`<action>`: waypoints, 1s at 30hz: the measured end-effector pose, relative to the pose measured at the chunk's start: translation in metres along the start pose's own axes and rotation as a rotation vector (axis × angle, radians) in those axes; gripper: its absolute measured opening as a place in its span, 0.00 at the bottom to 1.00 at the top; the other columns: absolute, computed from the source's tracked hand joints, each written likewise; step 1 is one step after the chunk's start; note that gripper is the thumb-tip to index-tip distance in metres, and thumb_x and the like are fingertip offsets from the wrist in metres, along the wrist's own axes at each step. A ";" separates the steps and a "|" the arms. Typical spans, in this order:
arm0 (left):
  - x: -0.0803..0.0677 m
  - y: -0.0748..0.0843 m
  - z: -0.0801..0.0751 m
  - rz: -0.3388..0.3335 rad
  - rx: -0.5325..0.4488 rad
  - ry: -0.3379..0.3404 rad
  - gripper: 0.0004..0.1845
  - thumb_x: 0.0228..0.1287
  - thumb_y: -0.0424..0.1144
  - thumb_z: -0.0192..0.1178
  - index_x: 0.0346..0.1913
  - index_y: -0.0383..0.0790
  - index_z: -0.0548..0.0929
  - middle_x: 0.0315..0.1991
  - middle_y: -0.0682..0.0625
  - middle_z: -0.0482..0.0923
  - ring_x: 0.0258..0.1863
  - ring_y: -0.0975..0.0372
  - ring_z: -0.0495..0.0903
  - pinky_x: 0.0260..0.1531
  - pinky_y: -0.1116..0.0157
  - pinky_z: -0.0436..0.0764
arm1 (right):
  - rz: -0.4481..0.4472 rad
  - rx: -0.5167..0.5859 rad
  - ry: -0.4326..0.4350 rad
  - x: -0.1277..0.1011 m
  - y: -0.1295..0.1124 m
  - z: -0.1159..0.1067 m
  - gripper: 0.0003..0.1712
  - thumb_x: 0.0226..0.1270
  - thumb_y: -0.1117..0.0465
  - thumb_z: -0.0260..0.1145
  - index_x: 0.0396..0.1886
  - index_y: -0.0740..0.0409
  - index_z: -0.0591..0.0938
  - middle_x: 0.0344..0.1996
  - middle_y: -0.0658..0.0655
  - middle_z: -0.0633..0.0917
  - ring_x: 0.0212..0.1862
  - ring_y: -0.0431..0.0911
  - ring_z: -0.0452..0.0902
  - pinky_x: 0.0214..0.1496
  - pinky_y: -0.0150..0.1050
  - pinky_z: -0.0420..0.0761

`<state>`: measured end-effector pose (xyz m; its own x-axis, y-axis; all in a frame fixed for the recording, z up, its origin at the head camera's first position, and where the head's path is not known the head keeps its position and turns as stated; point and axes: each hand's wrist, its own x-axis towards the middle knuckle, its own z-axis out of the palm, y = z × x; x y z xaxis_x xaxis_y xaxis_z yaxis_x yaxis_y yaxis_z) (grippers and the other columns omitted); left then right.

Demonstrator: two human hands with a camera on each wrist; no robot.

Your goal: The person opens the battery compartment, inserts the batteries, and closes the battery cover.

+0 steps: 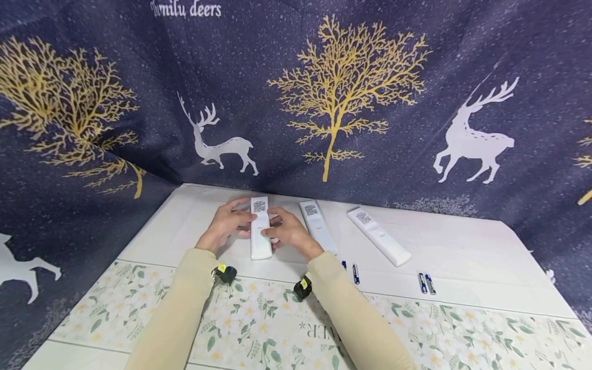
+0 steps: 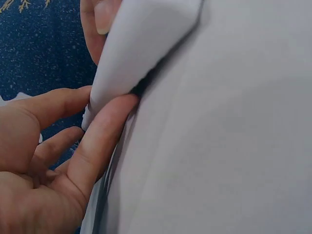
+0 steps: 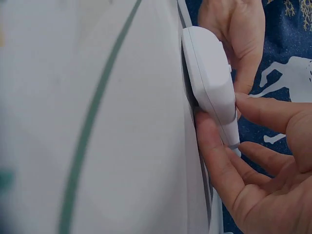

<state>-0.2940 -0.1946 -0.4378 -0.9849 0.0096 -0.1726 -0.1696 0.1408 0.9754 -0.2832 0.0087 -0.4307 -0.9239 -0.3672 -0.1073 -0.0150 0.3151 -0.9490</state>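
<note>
A white remote control (image 1: 261,246) with a black-and-white square code at its far end is held between both hands, close over the white table. My left hand (image 1: 227,222) grips its left edge; in the left wrist view, finger and thumb pinch the remote (image 2: 141,44) from either face. From the other side my right hand (image 1: 290,230) grips it, thumb on the upper face. The right wrist view shows the rounded end of the remote (image 3: 209,73), with a right fingertip tucked under its lower edge. Just right of the hands lies a second white remote (image 1: 319,228).
A third white remote (image 1: 381,239) lies slanted farther right. Small blue-and-silver batteries lie in front: one battery (image 1: 355,274) near the right sleeve and a pair of batteries (image 1: 426,283) to the right. A flowered cloth (image 1: 259,329) covers the near table; a dark curtain (image 1: 277,103) hangs behind.
</note>
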 end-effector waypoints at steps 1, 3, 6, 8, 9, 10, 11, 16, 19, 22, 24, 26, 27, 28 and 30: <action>0.001 0.000 0.000 -0.003 0.002 0.004 0.38 0.71 0.27 0.67 0.81 0.37 0.65 0.62 0.28 0.78 0.43 0.55 0.88 0.41 0.58 0.92 | 0.000 0.003 -0.001 0.000 0.000 0.000 0.39 0.67 0.71 0.75 0.76 0.62 0.72 0.56 0.68 0.81 0.43 0.58 0.87 0.34 0.45 0.92; 0.001 0.000 0.000 -0.006 0.001 0.009 0.38 0.71 0.27 0.67 0.81 0.36 0.65 0.62 0.28 0.78 0.42 0.56 0.88 0.41 0.58 0.92 | -0.001 0.004 0.001 -0.001 0.000 -0.001 0.39 0.67 0.71 0.75 0.76 0.62 0.72 0.56 0.68 0.81 0.43 0.57 0.87 0.35 0.45 0.92; 0.001 0.001 0.001 -0.011 -0.004 0.015 0.38 0.70 0.27 0.68 0.81 0.35 0.66 0.62 0.28 0.78 0.39 0.58 0.88 0.41 0.58 0.92 | 0.000 -0.004 0.003 -0.001 0.000 -0.001 0.38 0.67 0.70 0.75 0.75 0.63 0.73 0.56 0.68 0.81 0.43 0.57 0.87 0.34 0.44 0.92; 0.000 0.001 0.001 -0.011 -0.009 0.015 0.38 0.70 0.26 0.68 0.80 0.34 0.66 0.62 0.28 0.78 0.38 0.59 0.88 0.41 0.58 0.91 | 0.003 -0.014 0.004 -0.001 0.000 -0.001 0.38 0.67 0.71 0.75 0.75 0.64 0.73 0.55 0.67 0.82 0.42 0.56 0.87 0.34 0.43 0.92; 0.000 0.001 0.002 -0.010 -0.008 0.015 0.38 0.70 0.26 0.68 0.80 0.34 0.67 0.62 0.28 0.78 0.37 0.60 0.88 0.41 0.59 0.91 | 0.004 -0.020 0.005 -0.001 0.000 -0.001 0.38 0.67 0.71 0.75 0.75 0.64 0.73 0.55 0.67 0.82 0.42 0.56 0.87 0.34 0.43 0.92; 0.000 0.001 0.002 -0.007 -0.007 0.014 0.38 0.70 0.26 0.68 0.80 0.34 0.67 0.62 0.28 0.78 0.37 0.60 0.88 0.41 0.59 0.91 | 0.005 -0.026 0.005 -0.001 0.000 -0.001 0.38 0.66 0.71 0.75 0.75 0.64 0.73 0.55 0.67 0.82 0.41 0.56 0.87 0.34 0.43 0.92; 0.000 0.001 0.002 -0.003 -0.003 0.014 0.37 0.70 0.26 0.68 0.80 0.34 0.67 0.62 0.28 0.78 0.37 0.60 0.88 0.41 0.59 0.91 | 0.005 -0.033 0.006 -0.001 0.000 0.000 0.38 0.66 0.71 0.75 0.74 0.64 0.73 0.55 0.67 0.82 0.41 0.55 0.86 0.34 0.43 0.92; 0.000 0.000 0.002 0.045 0.065 0.028 0.38 0.68 0.25 0.69 0.79 0.33 0.68 0.58 0.28 0.79 0.37 0.59 0.88 0.40 0.60 0.91 | 0.001 -0.070 0.011 -0.002 -0.002 0.000 0.37 0.65 0.72 0.76 0.73 0.64 0.74 0.55 0.67 0.82 0.41 0.54 0.85 0.33 0.42 0.91; -0.001 0.001 0.003 0.068 0.112 0.047 0.38 0.66 0.25 0.71 0.78 0.34 0.70 0.56 0.29 0.80 0.36 0.59 0.88 0.39 0.61 0.92 | 0.000 -0.082 0.013 -0.003 -0.003 0.000 0.38 0.65 0.71 0.76 0.73 0.64 0.74 0.56 0.67 0.82 0.40 0.54 0.86 0.33 0.41 0.91; -0.002 0.001 0.003 0.072 0.139 0.067 0.39 0.65 0.25 0.72 0.78 0.34 0.70 0.55 0.30 0.80 0.34 0.59 0.87 0.37 0.62 0.92 | 0.007 -0.089 0.015 -0.003 -0.003 0.000 0.38 0.65 0.71 0.77 0.74 0.64 0.74 0.57 0.67 0.82 0.40 0.53 0.86 0.33 0.41 0.91; -0.002 0.001 0.003 0.071 0.146 0.076 0.39 0.64 0.25 0.72 0.77 0.34 0.71 0.54 0.30 0.81 0.33 0.59 0.87 0.36 0.62 0.92 | 0.011 -0.093 0.015 -0.003 -0.004 0.000 0.38 0.65 0.71 0.77 0.74 0.64 0.74 0.57 0.67 0.81 0.40 0.53 0.85 0.33 0.40 0.91; -0.003 0.001 0.003 0.073 0.145 0.073 0.39 0.64 0.25 0.73 0.77 0.33 0.71 0.55 0.30 0.81 0.33 0.59 0.87 0.36 0.62 0.92 | 0.015 -0.098 0.016 -0.003 -0.004 0.001 0.39 0.65 0.71 0.77 0.74 0.64 0.74 0.57 0.67 0.81 0.39 0.53 0.86 0.33 0.40 0.91; -0.003 0.001 0.002 0.072 0.138 0.071 0.39 0.64 0.25 0.72 0.78 0.34 0.71 0.55 0.30 0.81 0.33 0.59 0.87 0.36 0.62 0.92 | 0.016 -0.102 0.016 -0.004 -0.005 0.001 0.39 0.65 0.71 0.77 0.75 0.63 0.74 0.57 0.67 0.81 0.40 0.53 0.86 0.33 0.40 0.91; -0.003 0.002 0.002 0.073 0.129 0.067 0.39 0.64 0.25 0.72 0.78 0.34 0.71 0.56 0.30 0.81 0.33 0.59 0.87 0.36 0.62 0.92 | 0.017 -0.106 0.017 -0.004 -0.005 0.001 0.39 0.65 0.70 0.77 0.75 0.63 0.74 0.57 0.67 0.81 0.40 0.53 0.86 0.33 0.40 0.91; -0.004 0.003 0.001 0.076 0.113 0.063 0.39 0.65 0.25 0.72 0.78 0.35 0.70 0.57 0.29 0.81 0.35 0.58 0.87 0.37 0.62 0.92 | 0.017 -0.116 0.018 -0.005 -0.007 0.001 0.39 0.65 0.70 0.77 0.75 0.63 0.74 0.58 0.66 0.81 0.40 0.53 0.86 0.33 0.40 0.91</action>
<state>-0.2908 -0.1934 -0.4347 -0.9956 -0.0374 -0.0865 -0.0932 0.2528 0.9630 -0.2783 0.0075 -0.4241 -0.9313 -0.3453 -0.1162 -0.0429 0.4207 -0.9062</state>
